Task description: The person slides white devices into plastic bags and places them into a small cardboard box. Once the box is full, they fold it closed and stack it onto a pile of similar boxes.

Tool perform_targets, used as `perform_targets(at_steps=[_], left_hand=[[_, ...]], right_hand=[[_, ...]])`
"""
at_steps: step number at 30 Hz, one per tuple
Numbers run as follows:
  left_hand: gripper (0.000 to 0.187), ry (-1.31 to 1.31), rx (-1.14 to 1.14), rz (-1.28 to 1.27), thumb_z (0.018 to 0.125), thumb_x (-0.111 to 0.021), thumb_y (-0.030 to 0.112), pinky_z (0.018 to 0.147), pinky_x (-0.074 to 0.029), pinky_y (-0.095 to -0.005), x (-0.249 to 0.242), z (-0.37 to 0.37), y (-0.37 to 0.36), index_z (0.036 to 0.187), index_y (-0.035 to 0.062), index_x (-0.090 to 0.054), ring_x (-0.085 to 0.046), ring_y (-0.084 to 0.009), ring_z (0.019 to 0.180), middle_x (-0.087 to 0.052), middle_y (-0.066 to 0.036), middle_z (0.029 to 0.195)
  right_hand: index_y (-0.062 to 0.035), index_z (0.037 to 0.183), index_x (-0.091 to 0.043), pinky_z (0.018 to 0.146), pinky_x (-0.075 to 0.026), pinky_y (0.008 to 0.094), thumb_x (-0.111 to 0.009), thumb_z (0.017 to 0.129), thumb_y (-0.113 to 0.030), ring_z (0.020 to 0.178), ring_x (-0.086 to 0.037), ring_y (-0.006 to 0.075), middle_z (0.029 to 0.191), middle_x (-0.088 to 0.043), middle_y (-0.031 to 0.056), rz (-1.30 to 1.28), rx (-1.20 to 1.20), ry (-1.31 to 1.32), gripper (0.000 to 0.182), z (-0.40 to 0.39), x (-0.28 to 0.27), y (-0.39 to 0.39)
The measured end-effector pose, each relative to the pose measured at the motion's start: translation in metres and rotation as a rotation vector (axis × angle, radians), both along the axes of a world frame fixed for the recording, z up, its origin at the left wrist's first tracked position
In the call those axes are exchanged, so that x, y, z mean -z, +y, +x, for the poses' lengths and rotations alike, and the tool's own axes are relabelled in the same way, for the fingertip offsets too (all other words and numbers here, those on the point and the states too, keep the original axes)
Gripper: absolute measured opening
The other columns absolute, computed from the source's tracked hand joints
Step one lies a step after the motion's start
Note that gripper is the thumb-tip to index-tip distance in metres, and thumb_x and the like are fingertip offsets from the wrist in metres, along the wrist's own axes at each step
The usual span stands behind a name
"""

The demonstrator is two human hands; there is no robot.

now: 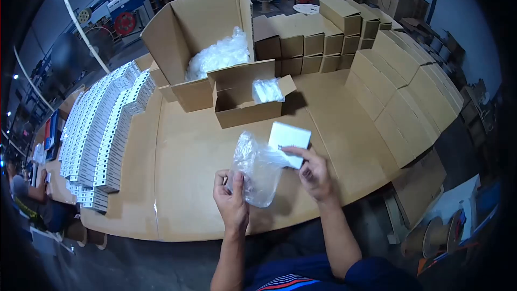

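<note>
My left hand (pixel 230 200) pinches the edge of a clear plastic bag (pixel 261 186), thumb against the fingers. The bag hangs over the cardboard-covered table, its upper part reaching toward the white box. My right hand (pixel 313 172) is at the lower right of the flat white box (pixel 290 136), its index finger stretched across the box where the bag overlaps it. The other right fingers are curled, and what lies between them cannot be made out. Behind, an open small carton (pixel 247 114) holds a plastic-wrapped white item (pixel 267 91).
A tall open carton (pixel 196 97) full of clear bags (pixel 221 56) stands behind the small carton. Stacked white boxes (pixel 94 129) line the left side of the table (pixel 188 156). Closed brown cartons (pixel 396 86) line the back and right. A person (pixel 40 196) sits at far left.
</note>
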State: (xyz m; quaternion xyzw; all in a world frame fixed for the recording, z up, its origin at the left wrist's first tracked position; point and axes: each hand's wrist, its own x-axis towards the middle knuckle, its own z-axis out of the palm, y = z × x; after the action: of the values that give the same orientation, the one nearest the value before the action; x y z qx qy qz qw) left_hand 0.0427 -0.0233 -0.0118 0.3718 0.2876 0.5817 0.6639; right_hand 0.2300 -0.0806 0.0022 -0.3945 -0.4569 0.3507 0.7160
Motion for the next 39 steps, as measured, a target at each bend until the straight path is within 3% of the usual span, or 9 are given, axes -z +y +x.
perform_targets(at_steps=[5, 8, 13, 17, 24, 29, 33, 36, 39], left_hand=[[0.016, -0.02, 0.023, 0.017, 0.105, -0.063, 0.012, 0.068, -0.053, -0.0253, 0.021, -0.004, -0.031, 0.103, 0.0055, -0.049, -0.061, -0.0077, 0.076, -0.064, -0.003, 0.088], [0.017, 0.038, 0.021, -0.039, 0.105, -0.062, 0.012, 0.063, -0.054, -0.0273, 0.025, -0.01, -0.043, 0.1, 0.0084, -0.047, -0.059, -0.0092, 0.073, -0.06, -0.002, 0.087], [0.024, 0.316, -0.243, 0.25, 0.098, -0.068, 0.007, 0.097, -0.044, -0.0322, 0.037, -0.024, -0.048, 0.116, 0.0041, -0.052, -0.054, -0.0169, 0.106, -0.057, -0.009, 0.11], [0.037, 0.862, -0.336, 0.93, 0.08, -0.084, 0.005, 0.091, -0.05, -0.0381, 0.0, -0.036, -0.043, 0.111, 0.0021, -0.063, -0.06, -0.0287, 0.101, -0.06, -0.014, 0.108], [0.043, 1.029, -0.131, 1.193, 0.073, -0.088, 0.009, 0.089, -0.051, -0.0413, -0.027, -0.011, -0.025, 0.112, 0.0082, -0.072, -0.063, -0.0288, 0.106, -0.066, -0.007, 0.112], [0.019, 0.981, 0.024, 1.157, 0.082, -0.079, 0.003, 0.083, -0.051, -0.0425, -0.023, -0.006, -0.019, 0.093, 0.0054, -0.063, -0.067, -0.029, 0.095, -0.067, -0.009, 0.092], [0.011, 0.998, 0.099, 0.796, 0.097, -0.066, 0.003, 0.058, -0.05, -0.0418, -0.02, -0.005, -0.02, 0.094, 0.0013, -0.056, -0.067, -0.0341, 0.067, -0.065, -0.018, 0.073], [0.011, 1.076, 0.164, 0.65, 0.1, -0.063, 0.006, 0.055, -0.05, -0.0412, -0.027, -0.007, -0.013, 0.1, 0.0009, -0.053, -0.065, -0.0357, 0.057, -0.063, -0.017, 0.068], [0.014, 0.949, 0.188, 0.573, 0.102, -0.061, 0.007, 0.053, -0.045, -0.0305, -0.032, -0.007, -0.005, 0.111, 0.0016, -0.052, -0.058, -0.0193, 0.049, -0.062, -0.01, 0.061]], right_hand=[[0.0071, 0.124, -0.067, 0.105, -0.047, 0.0308, -0.077, 0.093, -0.004, 0.118, -0.061, 0.0176, 0.126, -0.061, 0.0082, -0.219, 0.095, 0.234, 0.034, -0.051, 0.043, -0.026], [0.0056, 0.12, -0.07, 0.102, -0.048, 0.0303, -0.075, 0.094, -0.002, 0.115, -0.061, 0.0159, 0.126, -0.062, 0.0069, -0.223, 0.155, 0.319, 0.028, -0.06, 0.06, -0.028], [0.009, 0.11, -0.072, 0.094, -0.051, 0.0305, -0.079, 0.089, -0.001, 0.11, -0.062, 0.0199, 0.114, -0.06, 0.0098, -0.217, 0.306, 0.082, 0.025, -0.052, 0.035, -0.038], [0.0009, 0.105, -0.076, 0.092, -0.053, 0.0345, -0.08, 0.08, 0.004, 0.106, -0.066, 0.0294, 0.111, -0.062, 0.0159, -0.253, 0.343, -0.172, 0.025, -0.045, 0.044, -0.047], [0.0013, 0.102, -0.078, 0.09, -0.053, 0.0373, -0.082, 0.082, -0.003, 0.102, -0.068, 0.03, 0.109, -0.065, 0.0168, -0.214, 0.343, -0.301, 0.02, -0.043, 0.029, -0.054], [0.0016, 0.098, -0.077, 0.086, -0.053, 0.0377, -0.083, 0.083, -0.007, 0.097, -0.067, 0.0312, 0.107, -0.064, 0.0178, -0.256, 0.303, -0.425, 0.019, -0.035, 0.022, -0.057], [0.0018, 0.094, -0.076, 0.081, -0.053, 0.038, -0.083, 0.082, -0.009, 0.093, -0.066, 0.0319, 0.102, -0.062, 0.0183, -0.332, 0.234, -0.598, 0.018, -0.026, 0.012, -0.064], [0.0024, 0.093, -0.075, 0.079, -0.052, 0.0381, -0.082, 0.083, -0.009, 0.092, -0.065, 0.0322, 0.099, -0.06, 0.0185, -0.298, 0.22, -0.608, 0.016, -0.023, 0.013, -0.066], [0.0032, 0.093, -0.075, 0.079, -0.052, 0.0376, -0.082, 0.083, -0.008, 0.093, -0.065, 0.0322, 0.1, -0.061, 0.0185, -0.359, 0.204, -0.588, 0.016, -0.019, 0.019, -0.07]])
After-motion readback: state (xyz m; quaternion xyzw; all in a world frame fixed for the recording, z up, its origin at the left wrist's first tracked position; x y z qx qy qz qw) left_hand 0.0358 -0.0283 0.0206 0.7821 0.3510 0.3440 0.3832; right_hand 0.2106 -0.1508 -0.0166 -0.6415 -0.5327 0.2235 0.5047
